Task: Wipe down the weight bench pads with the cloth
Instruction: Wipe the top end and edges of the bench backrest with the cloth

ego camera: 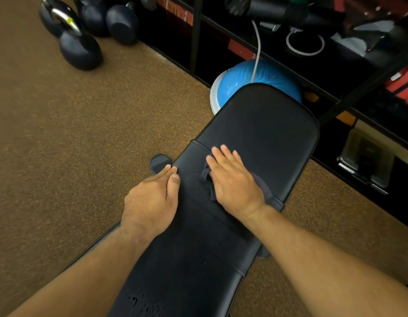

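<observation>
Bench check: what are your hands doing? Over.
Right hand flat on cloth, pressing pad. Left hand resting on pad edge. Nothing blocking.

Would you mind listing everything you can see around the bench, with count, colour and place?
bench pads: one bench with seams across it, black, centre, running away from the viewer
cloth: one, dark grey, on the pad under the right hand
kettlebells: at least four, dark, on the floor at top left
balance dome: one, blue, on the floor beyond the bench's far end
cord: one, white, hanging over the dome
storage rack: one, black, along the top and right
floor: brown, speckled
left hand: one, resting on the bench's left edge
right hand: one, flat on the cloth
</observation>
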The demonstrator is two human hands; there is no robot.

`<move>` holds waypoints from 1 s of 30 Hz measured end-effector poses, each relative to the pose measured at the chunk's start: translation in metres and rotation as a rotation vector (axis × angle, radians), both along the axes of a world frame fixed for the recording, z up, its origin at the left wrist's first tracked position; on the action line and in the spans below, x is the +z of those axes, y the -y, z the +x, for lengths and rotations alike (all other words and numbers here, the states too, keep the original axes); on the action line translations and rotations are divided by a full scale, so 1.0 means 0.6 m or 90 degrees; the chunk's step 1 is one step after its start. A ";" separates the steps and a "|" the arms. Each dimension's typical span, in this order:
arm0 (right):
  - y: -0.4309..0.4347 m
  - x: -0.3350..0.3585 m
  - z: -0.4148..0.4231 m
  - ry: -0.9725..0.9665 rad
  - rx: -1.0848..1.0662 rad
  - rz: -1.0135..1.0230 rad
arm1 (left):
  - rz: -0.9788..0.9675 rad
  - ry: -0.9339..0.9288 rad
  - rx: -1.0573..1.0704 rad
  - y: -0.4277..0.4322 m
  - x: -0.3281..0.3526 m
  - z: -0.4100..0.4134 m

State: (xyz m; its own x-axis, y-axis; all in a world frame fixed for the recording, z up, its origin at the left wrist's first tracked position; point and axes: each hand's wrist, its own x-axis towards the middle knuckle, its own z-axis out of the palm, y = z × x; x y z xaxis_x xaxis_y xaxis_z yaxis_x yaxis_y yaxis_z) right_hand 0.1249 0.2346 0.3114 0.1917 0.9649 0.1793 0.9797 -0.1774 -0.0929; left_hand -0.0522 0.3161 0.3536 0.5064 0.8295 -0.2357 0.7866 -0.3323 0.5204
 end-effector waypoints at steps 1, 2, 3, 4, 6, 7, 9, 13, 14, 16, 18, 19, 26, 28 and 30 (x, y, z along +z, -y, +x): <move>-0.012 0.001 0.002 -0.005 -0.002 -0.004 | -0.002 0.003 -0.003 0.000 0.000 0.000; -0.015 0.001 0.002 -0.011 -0.003 -0.009 | -0.004 0.003 -0.007 0.000 0.000 -0.001; -0.009 0.003 0.001 -0.017 -0.004 -0.015 | -0.007 0.002 -0.011 0.000 -0.001 -0.003; 0.006 0.006 -0.002 -0.021 0.000 -0.022 | -0.012 0.002 -0.014 -0.002 -0.002 -0.005; 0.050 0.008 -0.010 -0.028 0.012 -0.022 | -0.027 0.011 -0.018 -0.006 -0.005 -0.010; 0.074 0.007 -0.013 -0.031 0.017 -0.023 | -0.036 0.018 -0.021 -0.008 -0.007 -0.012; 0.107 0.005 -0.015 -0.031 0.019 -0.023 | -0.050 0.027 -0.031 -0.010 -0.009 -0.014; 0.071 0.005 -0.013 -0.030 0.013 -0.016 | -0.050 0.034 -0.024 -0.009 -0.009 -0.014; 0.044 0.007 -0.014 -0.030 0.007 -0.023 | -0.045 0.031 -0.023 -0.007 -0.010 -0.013; -0.013 0.010 -0.017 -0.053 -0.017 -0.038 | -0.034 0.026 -0.023 -0.005 -0.009 -0.011; -0.050 0.010 -0.020 -0.080 -0.043 -0.040 | -0.026 0.023 -0.023 -0.006 -0.011 -0.009; -0.054 0.009 -0.021 -0.082 -0.042 -0.041 | -0.025 0.021 -0.021 -0.007 -0.011 -0.009; 0.085 0.015 -0.016 -0.034 0.039 -0.036 | -0.065 0.064 -0.001 -0.010 -0.010 -0.016; 0.103 0.017 -0.013 -0.025 0.057 -0.029 | -0.082 0.074 0.008 -0.014 -0.009 -0.014; 0.087 0.016 -0.011 -0.019 0.064 -0.020 | -0.091 0.076 0.013 -0.016 -0.008 -0.013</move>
State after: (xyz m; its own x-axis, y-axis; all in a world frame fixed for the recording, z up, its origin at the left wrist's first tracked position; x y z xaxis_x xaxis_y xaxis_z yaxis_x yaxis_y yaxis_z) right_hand 0.1182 0.1826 0.3211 0.0989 0.9846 0.1439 0.9896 -0.0822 -0.1177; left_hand -0.0601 0.3258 0.3490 0.5208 0.8024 -0.2914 0.7224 -0.2324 0.6513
